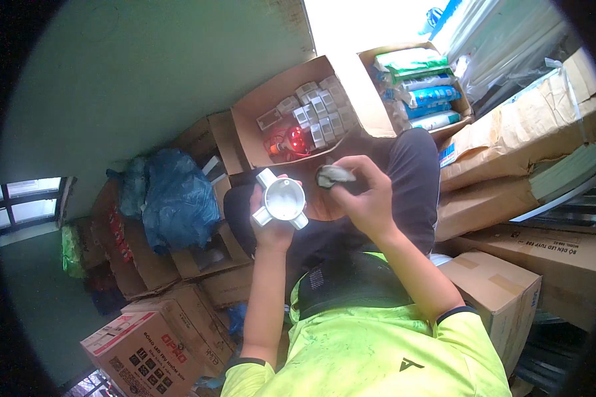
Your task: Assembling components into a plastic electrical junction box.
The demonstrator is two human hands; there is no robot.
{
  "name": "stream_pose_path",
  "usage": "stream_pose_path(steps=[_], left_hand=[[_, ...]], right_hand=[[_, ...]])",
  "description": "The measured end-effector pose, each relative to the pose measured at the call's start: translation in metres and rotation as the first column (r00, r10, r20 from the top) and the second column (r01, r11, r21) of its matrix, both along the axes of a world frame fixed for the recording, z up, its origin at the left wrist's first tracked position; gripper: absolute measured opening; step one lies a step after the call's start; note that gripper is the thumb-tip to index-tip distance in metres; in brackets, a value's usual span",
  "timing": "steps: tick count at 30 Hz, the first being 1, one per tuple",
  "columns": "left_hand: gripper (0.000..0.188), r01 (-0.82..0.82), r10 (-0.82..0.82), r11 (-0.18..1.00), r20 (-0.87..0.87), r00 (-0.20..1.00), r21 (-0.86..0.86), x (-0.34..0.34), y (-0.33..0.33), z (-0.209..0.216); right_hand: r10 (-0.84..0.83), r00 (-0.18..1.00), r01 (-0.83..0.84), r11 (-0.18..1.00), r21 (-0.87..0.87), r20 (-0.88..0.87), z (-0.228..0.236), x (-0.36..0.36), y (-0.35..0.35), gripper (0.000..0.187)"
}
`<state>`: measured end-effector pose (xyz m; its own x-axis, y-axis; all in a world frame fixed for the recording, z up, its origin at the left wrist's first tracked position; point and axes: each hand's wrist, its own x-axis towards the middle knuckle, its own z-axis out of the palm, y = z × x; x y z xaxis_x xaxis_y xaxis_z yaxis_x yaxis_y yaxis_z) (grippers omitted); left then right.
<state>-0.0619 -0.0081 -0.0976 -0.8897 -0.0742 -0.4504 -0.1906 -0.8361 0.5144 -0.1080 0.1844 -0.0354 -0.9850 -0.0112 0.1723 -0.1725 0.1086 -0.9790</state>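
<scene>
My left hand [272, 233] is closed round a white plastic round junction box [285, 200], held up over my lap. Its open side faces up, and three short pipe sockets stick out from its rim. Just right of it and apart from it, my right hand [364, 197] pinches a crumpled, whitish rag [336, 176] with dark, dirty-looking edges. Part of the rag is hidden by the fingers. Beyond both hands stands an open carton [245, 109] with several small white boxes [314, 112] and a red-lit device [291, 141] inside.
At the back right, another open carton [376, 122] holds blue, green and white packets [430, 96]. Blue plastic bags [179, 198] lie on boxes at left. Long cartons [490, 172] lean at right, above a brown carton [490, 284]. A printed carton [142, 354] stands lower left.
</scene>
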Motion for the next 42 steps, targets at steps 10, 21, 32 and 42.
stream_pose_path(steps=[10, 21, 32, 42], left_hand=[[0.045, 0.079, -0.085, 0.988, -0.041, 0.996, -0.131, 0.007, 0.009, 0.009], [0.046, 0.147, -0.184, 0.914, -0.062, 0.981, -0.379, 0.01, 0.002, -0.001], [0.048, 0.043, -0.046, 0.991, -0.02, 0.999, -0.127, 0.01, 0.014, 0.001], [0.049, 0.124, -0.131, 0.981, -0.037, 0.991, -0.146, 0.018, 0.009, -0.007]], right_hand=[[0.225, 0.966, -0.145, 0.878, 0.456, -0.126, -0.017, 0.021, -0.023, 0.022], [0.476, 0.853, -0.512, 0.69, 0.511, 0.211, -0.009, 0.034, -0.024, 0.032], [0.585, 0.694, -0.671, 0.737, 0.083, 0.419, -0.007, 0.027, -0.013, 0.042], [0.482, 0.718, -0.689, 0.591, 0.42, 0.502, 0.011, 0.02, -0.011, 0.037]])
